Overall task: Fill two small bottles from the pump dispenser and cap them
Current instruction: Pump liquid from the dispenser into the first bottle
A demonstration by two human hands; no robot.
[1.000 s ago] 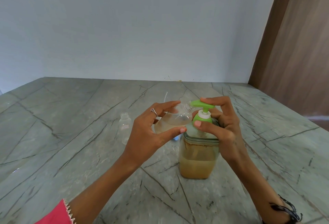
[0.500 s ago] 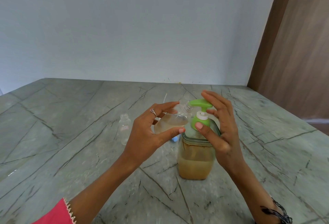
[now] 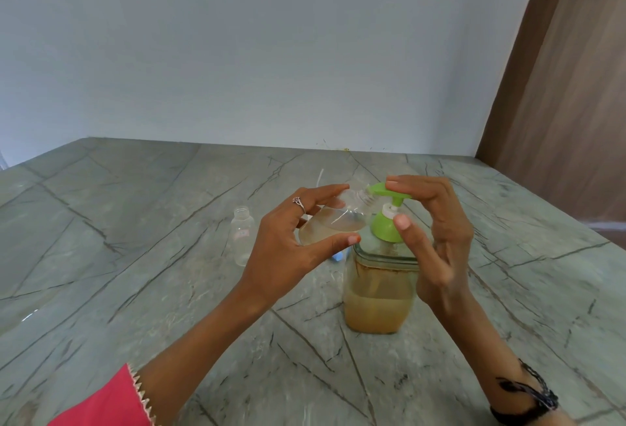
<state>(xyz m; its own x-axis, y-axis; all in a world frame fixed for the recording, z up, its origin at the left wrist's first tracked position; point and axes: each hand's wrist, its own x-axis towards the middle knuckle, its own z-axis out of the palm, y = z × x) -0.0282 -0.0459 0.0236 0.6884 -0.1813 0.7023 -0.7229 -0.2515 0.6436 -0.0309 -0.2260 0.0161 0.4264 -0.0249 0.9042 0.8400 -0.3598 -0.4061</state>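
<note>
While tilted, bottle (image 3: 333, 225) (between hands)

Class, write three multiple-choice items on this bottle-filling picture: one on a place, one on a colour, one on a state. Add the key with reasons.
1. Where does the empty bottle stand?
A. on the table, left of the left hand
B. on the dispenser
C. in the right hand

2. What colour is the pump head?
A. blue
B. green
C. red

3. How is the held bottle?
A. capped
B. empty
C. tilted, partly filled

Key: 1 A, it stands alone on the table. 2 B, the pump top is bright green. 3 C, liquid lies slanted inside, with the neck at the spout.
</note>
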